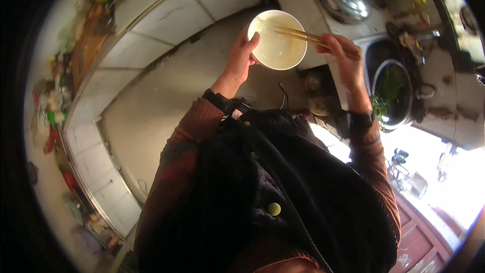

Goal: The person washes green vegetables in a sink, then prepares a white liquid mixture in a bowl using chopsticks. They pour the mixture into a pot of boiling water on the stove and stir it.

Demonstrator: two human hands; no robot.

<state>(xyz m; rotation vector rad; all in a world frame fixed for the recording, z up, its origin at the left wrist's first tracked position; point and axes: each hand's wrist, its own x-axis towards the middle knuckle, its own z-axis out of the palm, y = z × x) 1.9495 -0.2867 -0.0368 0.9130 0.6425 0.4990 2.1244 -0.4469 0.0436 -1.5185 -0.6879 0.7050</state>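
Note:
My left hand (239, 58) grips a white bowl (280, 51) by its left side, with the thumb over the rim. The bowl is held up above the floor, and its inside looks pale yellowish; whether it holds a thin liquid I cannot tell. In my right hand (343, 58) is a pair of wooden chopsticks (303, 36), held from the right. Their tips reach over the rim into the bowl. Both wrists wear dark bands.
To the right, a sink (373, 51) holds a basin (408, 83) with leafy greens (392, 83). A shiny metal lid (346, 0) lies on the counter beyond. Tiled cabinets (155, 41) run along the left, under a cluttered countertop (87, 60). A reddish door (416, 235) stands at lower right.

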